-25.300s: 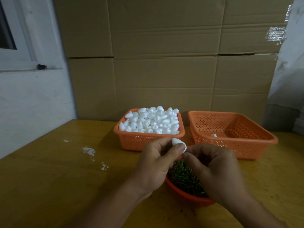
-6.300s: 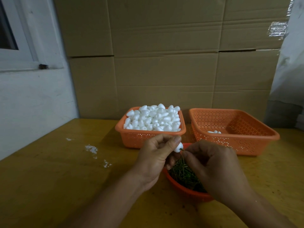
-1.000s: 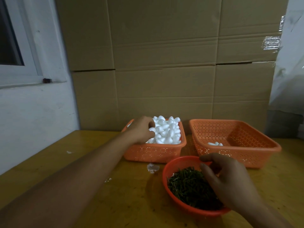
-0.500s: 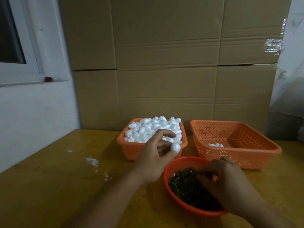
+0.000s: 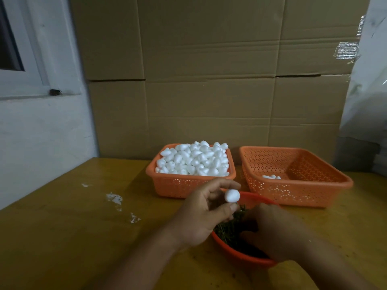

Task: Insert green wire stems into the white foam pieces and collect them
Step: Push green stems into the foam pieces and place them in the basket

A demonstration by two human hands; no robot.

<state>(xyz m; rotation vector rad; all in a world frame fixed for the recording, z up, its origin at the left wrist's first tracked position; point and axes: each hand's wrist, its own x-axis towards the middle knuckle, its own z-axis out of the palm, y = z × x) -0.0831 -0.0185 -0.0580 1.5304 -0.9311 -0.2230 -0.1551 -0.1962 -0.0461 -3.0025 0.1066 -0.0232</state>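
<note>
White flecks point(image 5: 114, 198) lie on the left of the yellow-brown table point(image 5: 62, 237). Further right, the left hand point(image 5: 201, 216) pinches one white foam piece point(image 5: 232, 195) between thumb and fingertips, holding it above the near rim of the round red bowl point(image 5: 240, 256) of green wire stems point(image 5: 228, 231). Behind it stands the orange basket point(image 5: 188, 185) heaped with bare foam pieces point(image 5: 193, 161) (hardly dented, by the look of it). The right hand point(image 5: 272, 231) is curled down into the bowl; whether it grips a stem I cannot tell. Furthest right, the collecting basket point(image 5: 297, 189) holds only a few finished pieces point(image 5: 271, 176), so most of the job appears left to do.
</note>
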